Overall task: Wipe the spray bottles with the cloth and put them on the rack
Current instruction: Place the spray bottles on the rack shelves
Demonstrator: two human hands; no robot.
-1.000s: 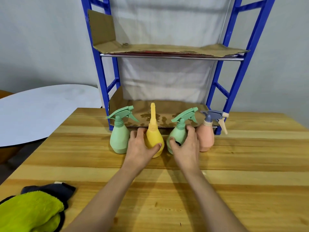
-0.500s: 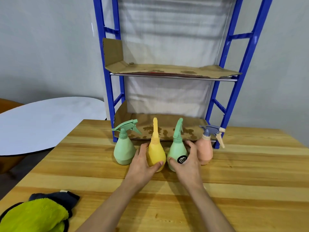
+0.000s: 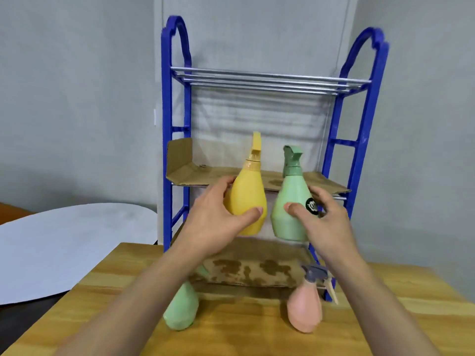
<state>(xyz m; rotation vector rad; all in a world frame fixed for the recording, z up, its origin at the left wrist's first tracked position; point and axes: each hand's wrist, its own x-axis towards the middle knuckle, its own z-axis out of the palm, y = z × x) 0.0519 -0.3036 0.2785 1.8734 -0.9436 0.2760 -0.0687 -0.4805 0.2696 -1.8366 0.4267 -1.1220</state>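
Note:
My left hand (image 3: 214,214) grips a yellow spray bottle (image 3: 246,199) and holds it in the air in front of the blue rack (image 3: 359,140). Beside it my right hand (image 3: 325,219) grips a green spray bottle (image 3: 289,201) with a round black label, also lifted. Both bottles are upright, level with the rack's cardboard-lined middle shelf (image 3: 185,173). A second green bottle (image 3: 181,312), partly hidden by my left forearm, and a pink bottle (image 3: 304,309) with a grey trigger stand on the wooden table (image 3: 244,330). The cloth is out of view.
The rack has a bare metal-bar top shelf (image 3: 270,79) and a stained cardboard bottom shelf (image 3: 246,271). A round white table (image 3: 64,240) stands at the left behind the wooden one. A grey wall is behind the rack.
Both hands have lifted the yellow and the labelled green bottle off the table up to the middle shelf's height. The view tilted upward, so the cloth left the frame.

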